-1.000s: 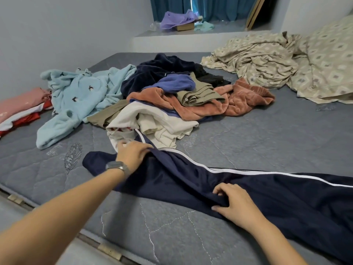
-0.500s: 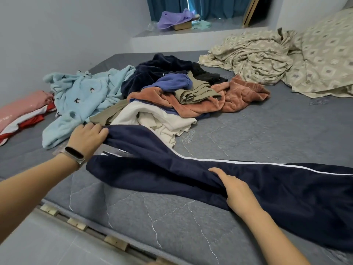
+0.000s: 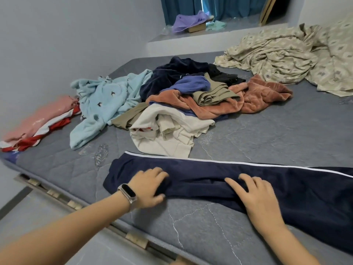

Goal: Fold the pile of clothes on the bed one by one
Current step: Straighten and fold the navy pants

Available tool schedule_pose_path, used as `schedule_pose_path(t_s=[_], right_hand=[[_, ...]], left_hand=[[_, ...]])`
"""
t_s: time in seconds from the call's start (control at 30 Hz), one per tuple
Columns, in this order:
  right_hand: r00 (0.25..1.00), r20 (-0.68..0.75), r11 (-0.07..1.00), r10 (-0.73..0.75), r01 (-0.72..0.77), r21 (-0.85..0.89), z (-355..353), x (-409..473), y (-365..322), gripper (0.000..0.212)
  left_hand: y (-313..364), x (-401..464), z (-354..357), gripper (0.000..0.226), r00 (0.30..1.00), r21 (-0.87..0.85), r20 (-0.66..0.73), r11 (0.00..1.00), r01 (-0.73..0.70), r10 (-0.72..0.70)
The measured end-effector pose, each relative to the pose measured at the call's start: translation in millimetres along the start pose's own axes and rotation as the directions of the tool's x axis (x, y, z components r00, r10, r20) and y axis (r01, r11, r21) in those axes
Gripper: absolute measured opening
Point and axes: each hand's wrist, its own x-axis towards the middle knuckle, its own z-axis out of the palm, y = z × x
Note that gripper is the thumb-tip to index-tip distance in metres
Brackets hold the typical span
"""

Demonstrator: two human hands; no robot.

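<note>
Pressing flat: left hand (image 3: pixel 148 188), right hand (image 3: pixel 256 199), navy trousers (image 3: pixel 210 175).

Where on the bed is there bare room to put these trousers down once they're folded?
Bare mattress lies right of the clothes pile, between the trousers and the patterned sheet. A smaller patch lies left of the trousers, below the blue robe and beside the folded stack. The middle is crowded, and the near edge strip is narrow.

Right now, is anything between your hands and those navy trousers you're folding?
Nothing visible. The left hand and right hand both rest directly on the navy trousers; the unfolded clothes pile lies farther back on the mattress, apart from them.
</note>
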Motion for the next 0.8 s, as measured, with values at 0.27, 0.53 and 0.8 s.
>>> schedule_pose_path(t_s=[0.27,0.53,0.8], right_hand=[[0.969,0.199,0.962,0.147,-0.187,0.2,-35.5,6.9,-1.2,0.096],[0.813,0.48,0.923,0.329,-0.383,0.016,-60.7,-19.7,68.6,0.077],[0.659,0.498,0.439,0.564,-0.75,0.495,-94.7,-54.4,123.2,0.016]], left_hand=[[28.6,49.5,19.0,0.048,0.972,0.242,-0.195,0.967,-0.082,0.131],[12.2,35.4,6.7,0.075,0.781,0.359,0.414,0.872,0.332,-0.468],[129.3,49.7,7.3,0.071,0.933,-0.021,-0.231,0.957,-0.29,0.278]])
